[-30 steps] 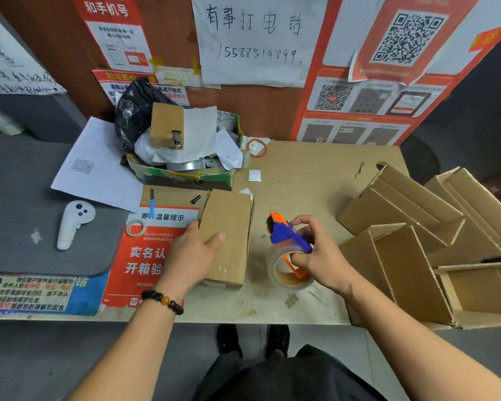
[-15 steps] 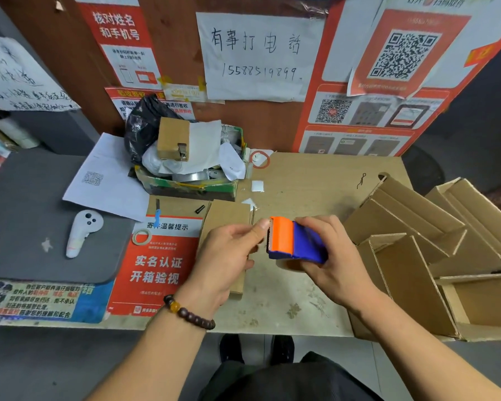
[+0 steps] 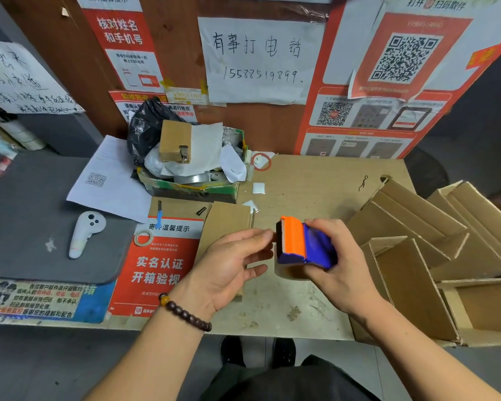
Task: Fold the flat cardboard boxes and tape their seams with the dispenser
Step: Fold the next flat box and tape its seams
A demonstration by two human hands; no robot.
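Right hand (image 3: 342, 264) wraps the dispenser (image 3: 302, 244) above the surface's near edge; left hand (image 3: 232, 264), fingers loose and holding nothing, reaches for its toothed end. Find the tape end first, then lay it on the box (image 3: 226, 224) seam.

We're gripping the orange-blue tape dispenser (image 3: 302, 243) in our right hand (image 3: 340, 264); our left hand (image 3: 233, 263) is reaching its fingertips to the blade at 9 o'clock, over the folded box (image 3: 224, 224). Open boxes (image 3: 434, 247) are sitting at 3 o'clock.
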